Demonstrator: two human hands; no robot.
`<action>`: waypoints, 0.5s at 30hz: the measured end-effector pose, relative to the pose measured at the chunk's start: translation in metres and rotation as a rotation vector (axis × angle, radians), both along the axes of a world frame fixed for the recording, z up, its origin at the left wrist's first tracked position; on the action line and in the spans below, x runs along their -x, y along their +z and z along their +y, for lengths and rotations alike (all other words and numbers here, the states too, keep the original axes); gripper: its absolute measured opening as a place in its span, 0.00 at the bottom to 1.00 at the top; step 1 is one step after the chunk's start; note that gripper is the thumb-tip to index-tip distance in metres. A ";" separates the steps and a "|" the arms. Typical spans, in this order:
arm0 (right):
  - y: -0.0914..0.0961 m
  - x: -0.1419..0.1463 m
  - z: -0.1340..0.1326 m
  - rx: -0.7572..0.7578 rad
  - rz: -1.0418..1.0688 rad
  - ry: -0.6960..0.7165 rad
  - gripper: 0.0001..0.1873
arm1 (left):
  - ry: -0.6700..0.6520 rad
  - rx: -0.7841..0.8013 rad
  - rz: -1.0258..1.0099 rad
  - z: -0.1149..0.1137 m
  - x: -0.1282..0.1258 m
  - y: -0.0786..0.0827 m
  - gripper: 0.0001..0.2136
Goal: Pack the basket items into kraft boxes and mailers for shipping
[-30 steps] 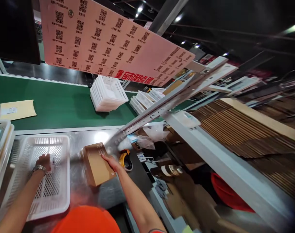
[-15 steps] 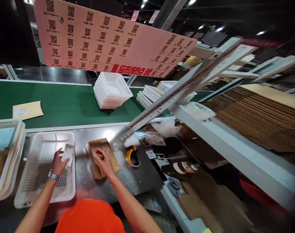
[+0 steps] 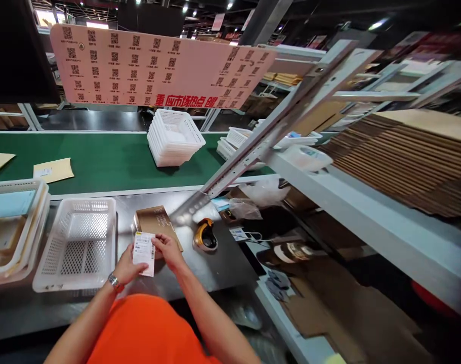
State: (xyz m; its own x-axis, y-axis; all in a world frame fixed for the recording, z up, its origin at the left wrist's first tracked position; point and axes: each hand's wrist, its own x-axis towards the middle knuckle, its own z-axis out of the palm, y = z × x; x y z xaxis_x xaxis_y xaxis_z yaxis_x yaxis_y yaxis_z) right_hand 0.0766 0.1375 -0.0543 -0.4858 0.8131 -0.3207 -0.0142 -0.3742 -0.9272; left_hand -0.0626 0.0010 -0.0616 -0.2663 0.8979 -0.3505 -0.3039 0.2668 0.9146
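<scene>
A small white printed label [image 3: 144,251] is held upright between both hands over the steel worktop [image 3: 215,263]. My left hand [image 3: 126,267], with a watch on the wrist, grips its lower left edge. My right hand [image 3: 168,251] pinches its right side. Just behind the label lies a flat brown cardboard box [image 3: 155,222]. An empty white mesh basket [image 3: 78,242] stands to the left of my hands.
A yellow and black tape dispenser [image 3: 204,236] lies right of the box. More white baskets [image 3: 10,227] sit at far left. A stack of baskets [image 3: 174,137] and envelopes [image 3: 53,170] rest on the green conveyor [image 3: 101,162]. Flattened cartons [image 3: 397,162] fill the right shelf.
My left hand lifted the label out of the white basket and brought it in front of me. My right hand left the brown box and took the label's other side.
</scene>
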 end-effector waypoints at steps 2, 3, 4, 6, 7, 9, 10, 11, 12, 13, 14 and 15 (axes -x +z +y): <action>0.006 -0.015 0.002 0.031 0.000 0.026 0.30 | -0.069 0.080 -0.016 0.000 -0.014 -0.003 0.27; 0.009 -0.022 0.003 0.044 -0.003 0.053 0.30 | -0.117 0.108 -0.003 0.000 -0.022 -0.003 0.24; 0.013 -0.030 0.004 0.051 -0.013 0.087 0.29 | -0.168 0.127 0.015 0.001 -0.029 -0.003 0.21; 0.020 -0.046 0.007 0.035 -0.052 0.176 0.26 | -0.269 0.148 0.061 0.002 -0.043 -0.002 0.18; 0.023 -0.055 0.008 0.011 -0.081 0.227 0.24 | -0.318 0.150 0.084 0.002 -0.050 0.000 0.16; 0.026 -0.071 0.011 -0.044 -0.144 0.307 0.21 | -0.403 0.139 0.124 0.003 -0.063 0.002 0.15; 0.026 -0.078 0.013 -0.066 -0.169 0.332 0.21 | -0.438 0.129 0.144 0.004 -0.069 0.003 0.14; 0.025 -0.085 0.015 -0.081 -0.186 0.347 0.21 | -0.464 0.124 0.161 0.004 -0.075 0.003 0.14; 0.024 -0.090 0.017 -0.087 -0.191 0.347 0.22 | -0.480 0.127 0.172 0.005 -0.082 0.003 0.15; 0.023 -0.094 0.020 -0.081 -0.180 0.325 0.23 | -0.487 0.136 0.179 0.005 -0.088 0.002 0.16; 0.021 -0.097 0.023 -0.067 -0.155 0.274 0.24 | -0.489 0.145 0.181 0.006 -0.094 0.001 0.17; 0.020 -0.100 0.027 -0.052 -0.117 0.185 0.25 | -0.483 0.153 0.179 0.007 -0.100 0.000 0.17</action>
State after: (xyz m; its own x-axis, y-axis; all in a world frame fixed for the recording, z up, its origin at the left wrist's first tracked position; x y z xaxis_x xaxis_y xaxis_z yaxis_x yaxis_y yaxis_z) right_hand 0.1768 0.1645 -0.0342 -0.5898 0.7306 -0.3441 0.1592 -0.3125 -0.9365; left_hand 0.0375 0.0079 -0.0613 0.0973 0.8752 -0.4739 0.0434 0.4719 0.8806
